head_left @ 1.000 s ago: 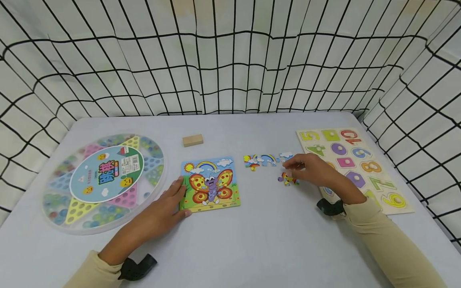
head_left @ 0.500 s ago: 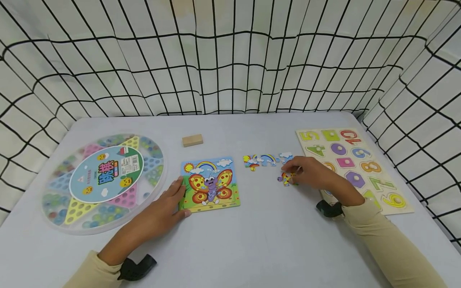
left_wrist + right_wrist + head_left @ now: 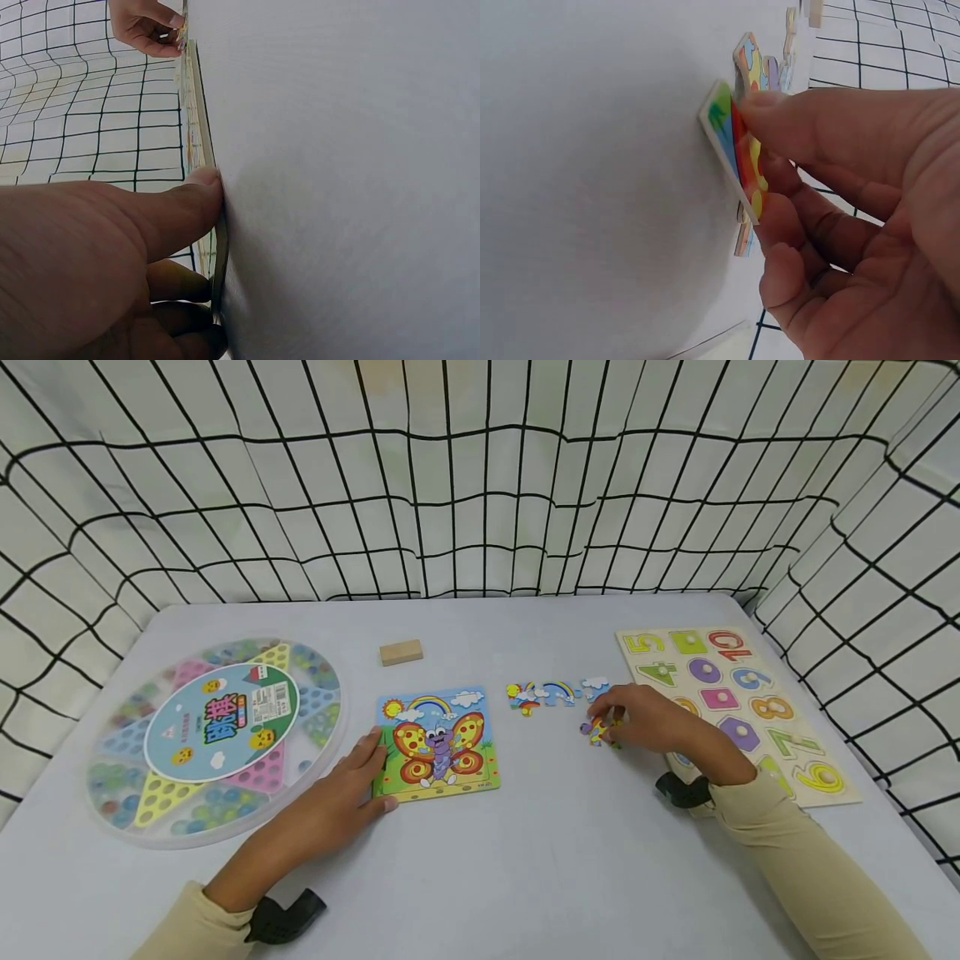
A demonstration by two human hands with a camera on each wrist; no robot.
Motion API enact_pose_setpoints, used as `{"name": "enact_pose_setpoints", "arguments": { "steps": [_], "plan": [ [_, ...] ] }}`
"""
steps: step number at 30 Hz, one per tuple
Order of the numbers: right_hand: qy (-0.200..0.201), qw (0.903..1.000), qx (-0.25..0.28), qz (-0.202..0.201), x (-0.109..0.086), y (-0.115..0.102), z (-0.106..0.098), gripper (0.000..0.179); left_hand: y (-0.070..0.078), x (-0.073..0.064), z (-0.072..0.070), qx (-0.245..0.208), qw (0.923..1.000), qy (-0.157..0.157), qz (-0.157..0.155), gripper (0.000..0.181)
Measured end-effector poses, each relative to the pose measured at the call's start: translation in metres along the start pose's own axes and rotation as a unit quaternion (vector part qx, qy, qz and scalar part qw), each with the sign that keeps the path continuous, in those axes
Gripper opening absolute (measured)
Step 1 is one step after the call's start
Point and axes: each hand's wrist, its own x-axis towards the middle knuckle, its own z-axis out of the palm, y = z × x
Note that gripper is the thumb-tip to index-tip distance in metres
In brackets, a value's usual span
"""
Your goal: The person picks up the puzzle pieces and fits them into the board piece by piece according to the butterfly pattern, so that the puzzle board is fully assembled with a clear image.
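Observation:
My left hand (image 3: 322, 810) holds a square butterfly picture board (image 3: 438, 739) at its left corner, the thumb on the near edge and the fingers along the left side. The left wrist view shows the board edge-on between thumb and fingers. Between thumb and fingers, my right hand (image 3: 652, 720) pinches a jigsaw piece (image 3: 724, 131) printed green, blue, red and yellow, tilted against the white surface. Close beyond it lies another coloured jigsaw piece (image 3: 750, 56). Joined sky-and-rainbow jigsaw pieces (image 3: 558, 693) lie left of the right hand, with a cloud piece (image 3: 596, 685) close by.
A round Chinese checkers set (image 3: 217, 743) with marbles lies at the left. At the right is a wooden number and shape board (image 3: 738, 718), partly behind the right hand. A small wooden block (image 3: 401, 652) sits toward the back. Black netting (image 3: 480, 493) surrounds the table.
My right hand has come down and slightly nearer to the loose pieces, and the colourful cluster under its fingertips has shifted slightly. The left hand and the picture board have stayed put.

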Motion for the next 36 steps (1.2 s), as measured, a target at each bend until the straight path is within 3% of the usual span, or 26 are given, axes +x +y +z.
{"name": "enact_pose_setpoints", "arguments": {
  "steps": [11, 27, 36],
  "plan": [
    [0.032, 0.999, 0.031, -0.008, 0.001, -0.006, 0.001, 0.027, 0.0, 0.0, 0.0, 0.005, 1.0, 0.003, 0.003, 0.077],
    [0.025, 0.9993, 0.027, -0.004, 0.008, -0.017, 0.001, 0.025, 0.001, 0.0, -0.001, 0.007, 1.0, 0.005, 0.002, 0.076],
    [0.03, 0.9979, 0.046, -0.034, 0.017, -0.026, 0.006, 0.029, 0.001, -0.001, -0.001, 0.006, 1.0, 0.003, 0.0, 0.076]
  ]
}}
